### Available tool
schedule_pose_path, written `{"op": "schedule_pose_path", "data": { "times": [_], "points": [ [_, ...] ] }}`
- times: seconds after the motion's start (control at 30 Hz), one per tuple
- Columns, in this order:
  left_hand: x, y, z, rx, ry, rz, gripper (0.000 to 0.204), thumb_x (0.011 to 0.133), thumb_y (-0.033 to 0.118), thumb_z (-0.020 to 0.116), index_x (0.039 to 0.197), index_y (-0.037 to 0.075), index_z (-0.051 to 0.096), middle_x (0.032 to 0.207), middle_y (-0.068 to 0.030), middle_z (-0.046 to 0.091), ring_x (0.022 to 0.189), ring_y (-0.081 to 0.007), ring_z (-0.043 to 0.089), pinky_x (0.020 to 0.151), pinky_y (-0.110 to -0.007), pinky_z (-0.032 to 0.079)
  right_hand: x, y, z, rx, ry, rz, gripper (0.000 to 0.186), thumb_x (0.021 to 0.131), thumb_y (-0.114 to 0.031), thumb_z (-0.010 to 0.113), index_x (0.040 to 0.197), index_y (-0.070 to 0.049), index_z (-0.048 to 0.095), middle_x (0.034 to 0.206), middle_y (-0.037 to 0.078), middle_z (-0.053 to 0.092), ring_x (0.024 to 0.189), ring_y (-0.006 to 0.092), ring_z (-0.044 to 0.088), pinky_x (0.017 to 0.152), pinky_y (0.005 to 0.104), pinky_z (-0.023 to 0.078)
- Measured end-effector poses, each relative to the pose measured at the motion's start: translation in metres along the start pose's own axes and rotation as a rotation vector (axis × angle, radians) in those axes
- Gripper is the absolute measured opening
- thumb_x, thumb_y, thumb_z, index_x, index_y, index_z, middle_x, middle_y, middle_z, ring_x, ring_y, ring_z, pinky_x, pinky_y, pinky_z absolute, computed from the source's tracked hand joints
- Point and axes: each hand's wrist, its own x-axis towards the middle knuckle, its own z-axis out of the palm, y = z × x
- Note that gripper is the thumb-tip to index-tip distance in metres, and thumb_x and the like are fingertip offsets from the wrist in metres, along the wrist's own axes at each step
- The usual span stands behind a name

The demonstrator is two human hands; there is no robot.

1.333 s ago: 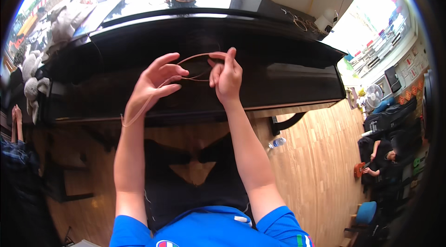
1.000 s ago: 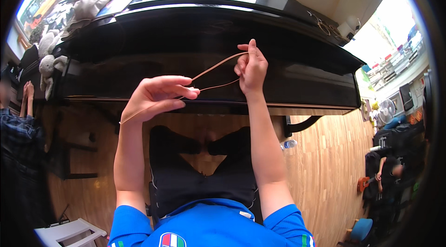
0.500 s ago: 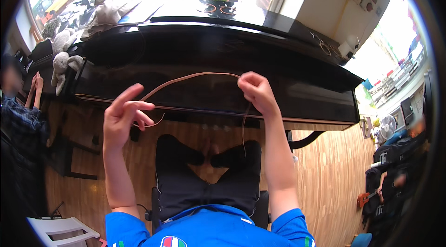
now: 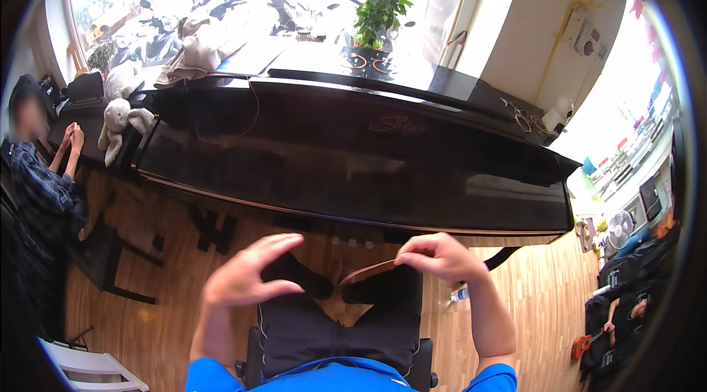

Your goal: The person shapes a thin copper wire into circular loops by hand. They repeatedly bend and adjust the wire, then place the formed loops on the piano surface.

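Observation:
A thin brown cord (image 4: 368,273) is pinched in my right hand (image 4: 440,256), low over my lap. A short stretch of it runs left from my fingertips toward my left hand (image 4: 247,278) and ends a little short of the thumb. My left hand's fingers are curved and spread, and nothing shows between them. Both hands hover above my black trousers (image 4: 331,326), just in front of the closed keyboard lid of a black upright piano (image 4: 353,163).
A person (image 4: 44,178) sits at the far left beside a grey plush toy (image 4: 118,123). A potted plant (image 4: 379,1) and wire coils (image 4: 524,122) rest on the piano top. A white stool (image 4: 88,370), a water bottle (image 4: 458,294) and a fan (image 4: 620,230) stand on the wooden floor.
Both hands have dropped from in front of the piano down to my lap. The long arc of cord between them has shrunk to a short stretch, and my left hand has let go.

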Motion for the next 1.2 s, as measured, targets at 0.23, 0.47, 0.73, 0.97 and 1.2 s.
{"op": "schedule_pose_path", "data": {
  "times": [0.23, 0.47, 0.73, 0.97, 1.2],
  "points": [
    [0.033, 0.015, 0.029, -0.429, -0.316, -0.136, 0.026, 0.101, 0.019, 0.060, 0.124, 0.008, 0.068, 0.086, -0.0029, 0.073, 0.072, -0.0119, 0.065, 0.068, -0.028, 0.054, 0.034, -0.054, 0.029, -0.097, -0.058, -0.152, 0.022, 0.101, -0.023, 0.063, 0.107, -0.003, 0.070, 0.090, 0.008, 0.072, 0.083, 0.0156, 0.066, 0.078, 0.0311, 0.053],
    [-0.037, -0.044, -0.050, -0.777, 0.076, 0.101, 0.021, 0.097, 0.008, 0.062, 0.086, -0.008, 0.071, 0.062, -0.0069, 0.064, 0.043, -0.0078, 0.049, 0.039, -0.024, 0.033, 0.003, -0.066, -0.020, -0.245, -0.155, -0.098, 0.016, 0.097, -0.019, 0.069, 0.102, -0.004, 0.074, 0.074, 0.003, 0.070, 0.066, 0.0108, 0.065, 0.064, 0.0256, 0.052],
    [-0.069, -0.092, -0.101, -1.049, 0.629, 0.424, 0.026, 0.108, 0.020, 0.049, 0.088, 0.004, 0.052, 0.058, 0.0041, 0.029, 0.047, -0.0039, 0.019, 0.040, -0.022, 0.017, 0.018, -0.112, -0.077, -0.391, -0.141, -0.112, 0.015, 0.087, -0.016, 0.080, 0.096, -0.005, 0.078, 0.081, 0.002, 0.070, 0.074, 0.0089, 0.065, 0.065, 0.0254, 0.050],
    [-0.046, -0.058, -0.131, -1.345, 0.910, 0.691, 0.024, 0.111, 0.022, 0.040, 0.096, 0.005, 0.050, 0.063, 0.0023, 0.025, 0.049, -0.0062, 0.016, 0.041, -0.025, 0.016, 0.076, -0.191, -0.093, -0.384, 0.065, -0.047, 0.015, 0.091, -0.016, 0.076, 0.094, -0.001, 0.076, 0.074, 0.005, 0.069, 0.065, 0.0091, 0.066, 0.059, 0.0239, 0.053],
    [-0.040, -0.037, -0.160, -1.163, 0.958, 0.780, 0.022, 0.111, 0.022, 0.042, 0.103, 0.004, 0.053, 0.063, 0.0033, 0.026, 0.051, -0.0062, 0.018, 0.043, -0.025, 0.017, 0.186, -0.247, -0.123, -0.374, 0.455, -0.583, 0.023, 0.096, -0.023, 0.071, 0.106, -0.002, 0.073, 0.090, 0.011, 0.075, 0.079, 0.0146, 0.072, 0.076, 0.0288, 0.057]
  ]
}}
